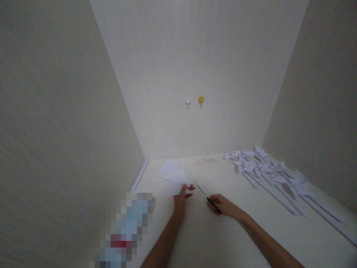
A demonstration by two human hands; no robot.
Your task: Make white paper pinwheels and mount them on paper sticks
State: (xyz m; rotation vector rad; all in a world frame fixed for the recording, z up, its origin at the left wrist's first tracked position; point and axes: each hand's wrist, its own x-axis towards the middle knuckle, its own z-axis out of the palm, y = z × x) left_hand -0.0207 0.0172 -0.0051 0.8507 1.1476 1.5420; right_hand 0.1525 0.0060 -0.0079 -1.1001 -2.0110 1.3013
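My left hand pinches the right edge of a white paper square, thumb on top and other fingers partly spread past the edge. A dark line, perhaps a slit, shows in the paper by the thumb. Another white paper sheet lies just behind it on the table. In my right hand is a pair of scissors with black handles, my fingers wrapped round them. Their thin blades look closed and point up and left, a small gap away from the paper.
Several white paper pinwheels on rolled paper sticks lie along the table's right side. Rolled paper sticks lie by the left wall. A blurred-out object stands at front left. Two hooks, white and yellow, are on the back wall.
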